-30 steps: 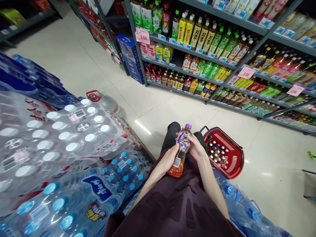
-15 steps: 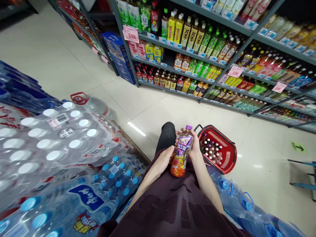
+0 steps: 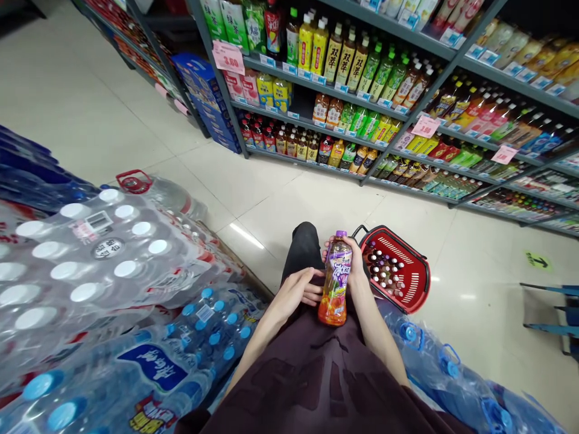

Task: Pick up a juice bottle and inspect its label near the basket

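Note:
In front of my lap is a bottle of iced tea (image 3: 335, 280) with a purple cap, a purple label and an orange lower part. My right hand (image 3: 355, 260) wraps round its upper half from the right, fingertips showing on the left side of the neck. My left hand (image 3: 302, 289) is just left of the bottle's lower half, fingers stretched out toward it; whether the fingertips touch it I cannot tell. Beyond my right forearm, a red shopping basket (image 3: 420, 271) stands on the floor with several small dark bottles (image 3: 384, 271) inside.
Shrink-wrapped packs of water bottles (image 3: 94, 259) are stacked at my left, blue-capped ones (image 3: 212, 319) nearer. Large water jugs (image 3: 447, 361) lie to my right. Drink shelves (image 3: 312, 160) run across the far side of the tiled floor (image 3: 266, 205). A blue metal frame (image 3: 552, 327) stands at the right edge.
My left fingers have spread and straightened beside the bottle. The bottle has turned slightly and stands straighter in my right hand. The whole view has shifted a little.

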The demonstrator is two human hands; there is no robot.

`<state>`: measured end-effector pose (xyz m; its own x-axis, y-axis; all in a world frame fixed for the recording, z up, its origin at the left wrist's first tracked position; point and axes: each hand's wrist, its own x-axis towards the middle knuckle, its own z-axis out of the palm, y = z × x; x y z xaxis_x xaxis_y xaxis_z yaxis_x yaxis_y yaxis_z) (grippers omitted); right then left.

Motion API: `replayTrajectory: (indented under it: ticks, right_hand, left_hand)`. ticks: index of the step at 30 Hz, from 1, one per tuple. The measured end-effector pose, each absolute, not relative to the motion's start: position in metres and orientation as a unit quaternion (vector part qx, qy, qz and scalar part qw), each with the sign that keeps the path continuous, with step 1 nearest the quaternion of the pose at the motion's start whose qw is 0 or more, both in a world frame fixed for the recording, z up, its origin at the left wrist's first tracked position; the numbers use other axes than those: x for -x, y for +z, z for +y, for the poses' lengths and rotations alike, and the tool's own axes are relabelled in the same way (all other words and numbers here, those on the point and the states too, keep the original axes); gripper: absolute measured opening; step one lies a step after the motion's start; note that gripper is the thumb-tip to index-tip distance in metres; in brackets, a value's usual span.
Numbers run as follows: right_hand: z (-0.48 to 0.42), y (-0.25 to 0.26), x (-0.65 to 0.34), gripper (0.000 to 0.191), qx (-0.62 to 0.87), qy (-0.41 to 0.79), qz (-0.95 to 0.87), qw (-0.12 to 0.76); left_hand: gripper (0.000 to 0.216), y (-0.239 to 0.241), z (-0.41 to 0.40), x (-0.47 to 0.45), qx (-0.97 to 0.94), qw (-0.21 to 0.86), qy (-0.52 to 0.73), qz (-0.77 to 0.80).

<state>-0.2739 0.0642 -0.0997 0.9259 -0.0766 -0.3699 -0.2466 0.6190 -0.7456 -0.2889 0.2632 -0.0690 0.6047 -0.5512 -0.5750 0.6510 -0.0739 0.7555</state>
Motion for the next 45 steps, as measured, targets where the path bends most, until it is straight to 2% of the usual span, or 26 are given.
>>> replayTrajectory:
  ticks: [6,11,21,35,45]
  right_hand:
    - [0.063,-0.101,0.279,0.043,0.415,0.039,0.199,0.887]
    - [0.058,-0.103,0.278,0.040,0.409,0.031,0.211,0.887]
    - [0.055,-0.102,0.279,0.037,0.391,0.026,0.226,0.892]
    - [0.064,-0.108,0.283,0.045,0.341,0.014,0.189,0.921]
    - [0.062,-0.102,0.279,0.021,0.207,0.083,0.139,0.965]
  left_hand:
    - [0.074,-0.064,0.263,0.288,-0.582,0.684,-0.439,0.020]
    - [0.069,-0.064,0.260,0.289,-0.583,0.682,-0.443,-0.005]
    - [0.070,-0.064,0.260,0.290,-0.590,0.673,-0.445,-0.019]
    - [0.072,-0.076,0.259,0.289,-0.613,0.664,-0.426,-0.046]
    - [0.063,-0.089,0.259,0.289,-0.644,0.644,-0.405,-0.087]
